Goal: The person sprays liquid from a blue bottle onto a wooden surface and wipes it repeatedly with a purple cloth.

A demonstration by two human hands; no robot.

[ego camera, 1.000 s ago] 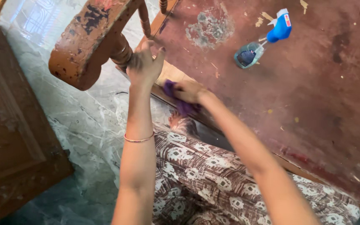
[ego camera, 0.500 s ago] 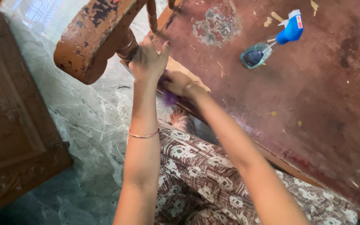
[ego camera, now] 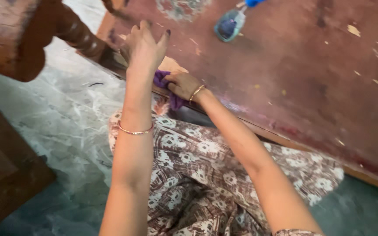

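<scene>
My right hand (ego camera: 182, 85) grips a purple cloth (ego camera: 166, 89) and presses it against the front edge of a worn reddish-brown wooden seat board (ego camera: 294, 74). My left hand (ego camera: 143, 46) rests on the corner of that board, beside a turned wooden post (ego camera: 77, 32), with its fingers spread. Both wrists carry thin bangles. The cloth is partly hidden under my right hand.
A clear spray bottle (ego camera: 229, 24) with a blue head lies on the board at the top. A peeling wooden armrest (ego camera: 9, 39) juts out at top left. A dark carved wooden piece (ego camera: 5, 175) stands at left on the marble floor (ego camera: 66, 122). My patterned brown garment (ego camera: 206, 175) covers my lap.
The view has dropped and shifted, so the bottle and armrest sit higher and further left. My right hand has moved the cloth slightly along the board's edge. My left hand stays at the corner.
</scene>
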